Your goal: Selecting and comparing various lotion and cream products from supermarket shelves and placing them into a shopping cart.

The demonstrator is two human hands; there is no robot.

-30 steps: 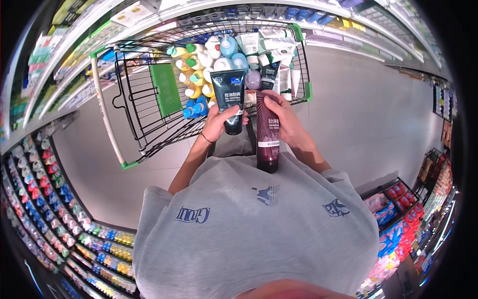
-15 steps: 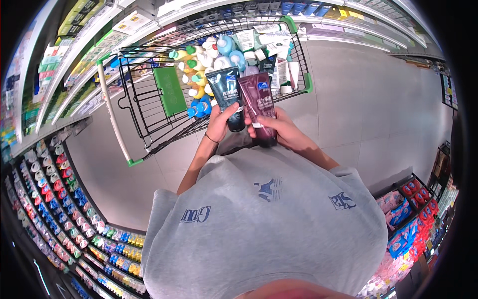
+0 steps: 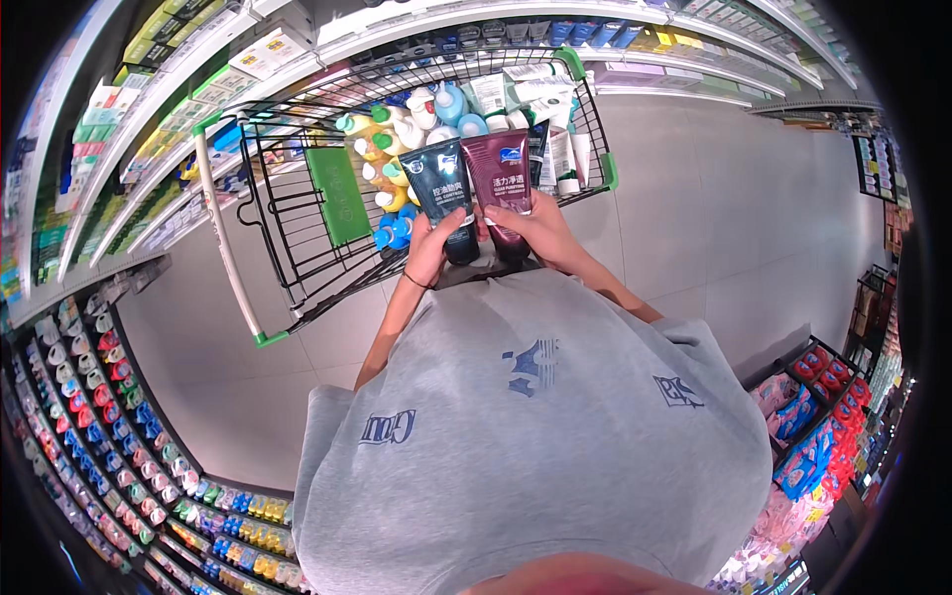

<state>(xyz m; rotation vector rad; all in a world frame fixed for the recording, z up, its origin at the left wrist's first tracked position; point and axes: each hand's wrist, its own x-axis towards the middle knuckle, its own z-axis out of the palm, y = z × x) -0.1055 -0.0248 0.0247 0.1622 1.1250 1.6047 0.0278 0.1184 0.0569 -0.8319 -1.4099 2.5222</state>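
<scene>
Two squeeze tubes are held upright side by side in front of my chest, their printed faces toward me. My left hand (image 3: 428,248) is closed round a dark teal tube (image 3: 437,182), its thumb across the lower part near the black cap. Round a maroon tube (image 3: 499,171) my right hand (image 3: 536,234) is closed, thumb pressed on its lower front. The tubes' edges nearly touch. Just beyond them stands a black wire shopping cart (image 3: 283,213) with green corners, filled at its far right with bottles and tubes. My fingers behind the tubes are mostly hidden.
In the cart lie yellow bottles (image 3: 375,172), a light blue bottle (image 3: 450,103) and white tubes (image 3: 561,159). Shelves (image 3: 684,67) run along the far side. At the left, racks of bottles (image 3: 99,397) curve round; red and pink packs (image 3: 808,436) fill a right-hand stand. Grey floor (image 3: 684,198) lies between.
Both tubes have shifted slightly left, and the maroon one now stands straighter and closer to level with the teal one. My right hand has moved left and up with it.
</scene>
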